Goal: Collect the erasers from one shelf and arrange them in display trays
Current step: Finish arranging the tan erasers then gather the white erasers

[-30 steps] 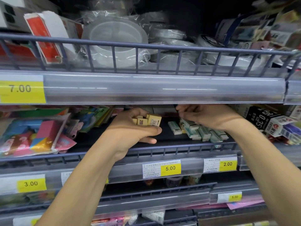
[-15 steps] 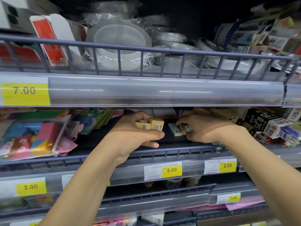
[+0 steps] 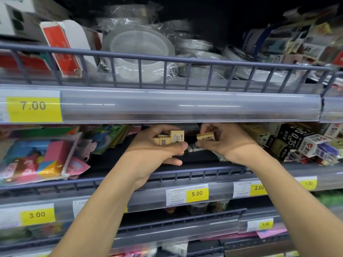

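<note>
1. My right hand (image 3: 225,143) pinches one tan eraser (image 3: 205,136) between thumb and fingertips, lifted just above the shelf (image 3: 194,172)
2. My left hand (image 3: 157,147) is curled round a clutch of tan erasers (image 3: 171,138), barcodes showing
3. Still collecting, I judge: next, pass this one across
4. Greenish erasers (image 3: 193,147) lie below, between my hands
</note>
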`<act>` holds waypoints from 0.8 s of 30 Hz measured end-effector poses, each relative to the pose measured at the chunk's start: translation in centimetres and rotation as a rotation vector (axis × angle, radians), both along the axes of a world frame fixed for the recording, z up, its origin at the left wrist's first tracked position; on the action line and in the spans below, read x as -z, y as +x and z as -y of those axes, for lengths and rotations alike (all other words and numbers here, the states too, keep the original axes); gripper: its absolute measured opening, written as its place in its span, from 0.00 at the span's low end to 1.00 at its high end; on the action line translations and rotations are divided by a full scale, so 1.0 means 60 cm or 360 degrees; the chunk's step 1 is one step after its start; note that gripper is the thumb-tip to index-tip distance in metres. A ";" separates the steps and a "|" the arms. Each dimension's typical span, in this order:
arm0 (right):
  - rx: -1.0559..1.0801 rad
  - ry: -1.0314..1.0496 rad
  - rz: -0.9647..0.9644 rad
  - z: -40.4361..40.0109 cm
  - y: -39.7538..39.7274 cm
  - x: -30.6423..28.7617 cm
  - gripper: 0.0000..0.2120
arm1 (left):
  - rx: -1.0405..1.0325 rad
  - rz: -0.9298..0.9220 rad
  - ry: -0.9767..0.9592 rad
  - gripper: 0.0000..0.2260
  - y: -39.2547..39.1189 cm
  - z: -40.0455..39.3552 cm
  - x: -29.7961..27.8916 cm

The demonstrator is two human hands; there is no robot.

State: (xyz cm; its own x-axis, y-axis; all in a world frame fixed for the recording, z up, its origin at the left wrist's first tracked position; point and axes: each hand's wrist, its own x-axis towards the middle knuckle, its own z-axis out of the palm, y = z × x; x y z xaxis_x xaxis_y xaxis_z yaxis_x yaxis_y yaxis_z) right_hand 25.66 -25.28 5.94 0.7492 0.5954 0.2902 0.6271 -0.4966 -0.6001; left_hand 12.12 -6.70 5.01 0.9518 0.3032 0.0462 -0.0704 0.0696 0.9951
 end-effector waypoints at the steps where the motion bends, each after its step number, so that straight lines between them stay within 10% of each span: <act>1: -0.0012 0.0081 -0.0057 0.000 -0.006 0.000 0.10 | -0.0010 0.0023 -0.0007 0.13 -0.001 0.001 0.001; 14: -0.0191 0.0894 -0.0350 0.061 -0.206 0.063 0.09 | 0.0249 0.0393 0.0061 0.17 -0.139 0.012 0.040; 24: 0.0340 0.0750 -0.1042 0.106 -0.372 0.339 0.09 | 0.0435 -0.0446 0.0029 0.17 -0.246 0.033 0.282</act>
State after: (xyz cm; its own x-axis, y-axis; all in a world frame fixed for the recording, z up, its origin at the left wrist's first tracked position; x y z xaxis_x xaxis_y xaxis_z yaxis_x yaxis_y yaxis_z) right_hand 3.33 -31.67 -14.40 0.9361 0.3464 -0.0602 0.0000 -0.1711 -0.9853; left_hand -2.66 -8.67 -11.91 0.9738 0.0385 -0.2242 0.2231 0.0302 0.9743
